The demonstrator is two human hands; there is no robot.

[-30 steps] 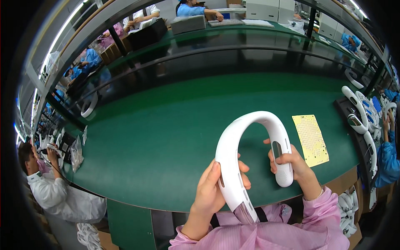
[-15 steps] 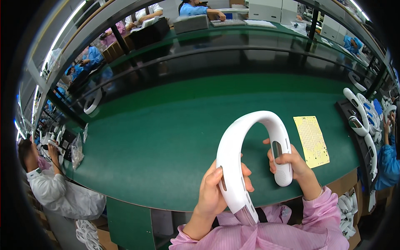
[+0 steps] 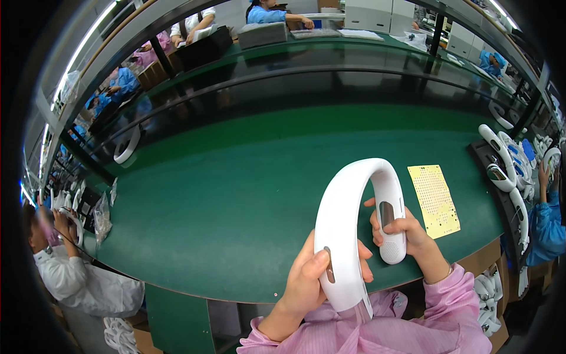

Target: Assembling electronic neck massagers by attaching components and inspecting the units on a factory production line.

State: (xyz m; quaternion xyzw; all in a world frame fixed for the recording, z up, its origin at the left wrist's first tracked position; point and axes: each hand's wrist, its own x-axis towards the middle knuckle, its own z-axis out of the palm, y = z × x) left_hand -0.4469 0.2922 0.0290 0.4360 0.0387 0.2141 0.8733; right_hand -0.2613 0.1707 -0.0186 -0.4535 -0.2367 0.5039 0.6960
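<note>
A white U-shaped neck fan point(image 3: 348, 194) is held up over the near edge of the green table, its curve pointing away from me. My left hand point(image 3: 308, 272) is closed around the left arm of the fan, thumb by a dark oval inset. My right hand point(image 3: 416, 235) grips the other arm near its rounded, perforated end, with the thumb over a dark grey panel. The lower tip of the left arm looks translucent against my pink sleeve. Just right of the fan lies a yellow sheet point(image 3: 435, 200) covered in rows of small dots.
At the right, a black tray point(image 3: 480, 154) carries white neck fan parts, and a blue-sleeved person point(image 3: 545, 227) works beyond it. A person in white point(image 3: 71, 265) sits at the left near a clear plastic bag point(image 3: 102, 218). Boxes of white parts point(image 3: 488, 295) stand below the table's right edge.
The fan has turned a little in my hands, its left arm shifting right and showing more of its broad outer face. Both hands keep their hold. The surroundings have slid slightly left in view.
</note>
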